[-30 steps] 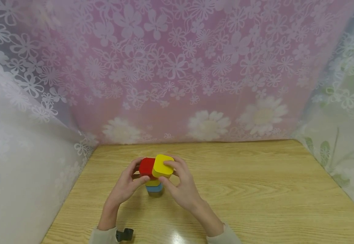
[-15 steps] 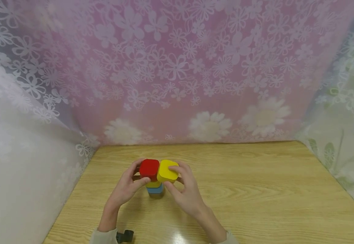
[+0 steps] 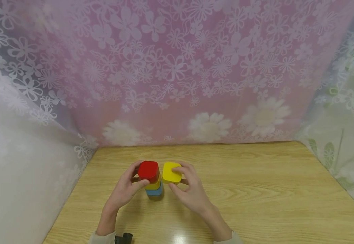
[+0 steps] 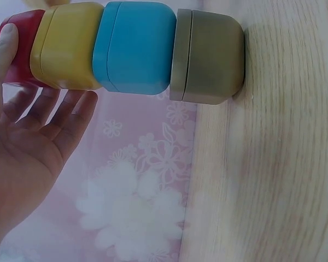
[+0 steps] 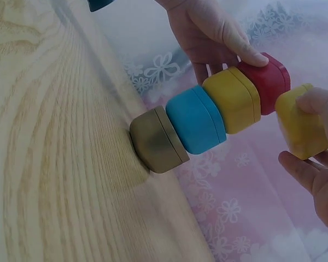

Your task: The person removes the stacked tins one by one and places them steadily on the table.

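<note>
Four-cornered boxes with rounded edges and a lid-like seam stand in one upright stack: an olive-brown box (image 4: 213,57) on the table, a blue box (image 4: 136,49) over it, then a yellow box (image 4: 71,46), and a red box (image 3: 148,171) on top. My left hand (image 3: 124,188) holds the red box from the left, thumb at its near side and fingers behind. Just right of the stack, apart from it, a second yellow box (image 3: 171,173) is pinched in my right hand (image 3: 193,189), one finger lying over its top. The right wrist view shows this box (image 5: 300,123) near the red one.
The wood-grain table (image 3: 256,189) spreads out to the right. A pink flowered curtain (image 3: 177,84) hangs behind it, with pale flowered cloth (image 3: 21,162) at the left side. A small black fitting (image 3: 124,238) sits by the left sleeve.
My right hand has moved right with the yellow box, from overlapping the red box to a gap beside it. The red box's top is now fully visible. My left hand barely moves.
</note>
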The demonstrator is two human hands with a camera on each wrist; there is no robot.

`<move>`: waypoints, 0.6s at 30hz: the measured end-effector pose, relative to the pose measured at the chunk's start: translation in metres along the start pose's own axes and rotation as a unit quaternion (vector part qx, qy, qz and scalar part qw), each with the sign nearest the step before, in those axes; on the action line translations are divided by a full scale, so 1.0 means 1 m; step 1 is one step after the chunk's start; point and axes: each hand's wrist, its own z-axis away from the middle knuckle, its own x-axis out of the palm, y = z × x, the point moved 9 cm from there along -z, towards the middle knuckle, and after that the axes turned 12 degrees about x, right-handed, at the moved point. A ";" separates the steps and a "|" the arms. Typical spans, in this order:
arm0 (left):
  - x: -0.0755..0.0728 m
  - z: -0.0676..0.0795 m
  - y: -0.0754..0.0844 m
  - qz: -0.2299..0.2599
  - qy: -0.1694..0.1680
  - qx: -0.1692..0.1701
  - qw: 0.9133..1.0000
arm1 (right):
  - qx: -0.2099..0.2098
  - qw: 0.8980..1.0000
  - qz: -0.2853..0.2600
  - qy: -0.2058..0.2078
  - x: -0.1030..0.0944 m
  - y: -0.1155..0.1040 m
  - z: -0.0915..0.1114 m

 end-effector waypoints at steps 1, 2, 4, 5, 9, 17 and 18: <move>0.000 0.000 0.000 0.000 -0.001 0.000 1.000 | 0.000 1.000 -0.001 -0.001 0.000 0.002 0.000; 0.000 0.000 0.000 0.000 -0.001 0.000 1.000 | 0.000 1.000 -0.001 -0.002 0.000 0.003 0.000; 0.000 0.000 0.001 0.001 -0.001 0.002 1.000 | 0.002 1.000 0.002 -0.006 0.000 0.005 0.000; 0.001 0.000 0.001 0.002 -0.001 0.003 1.000 | 0.005 1.000 0.005 -0.009 0.001 0.006 0.000; 0.001 0.000 0.001 0.000 -0.002 0.005 1.000 | 0.024 0.999 0.017 -0.020 0.004 0.011 0.002; 0.001 0.001 0.001 0.001 0.000 0.002 1.000 | 0.058 0.997 0.042 -0.042 0.006 0.023 0.003; 0.001 0.001 0.001 0.001 0.001 0.001 1.000 | 0.062 0.996 0.046 -0.045 0.006 0.024 0.003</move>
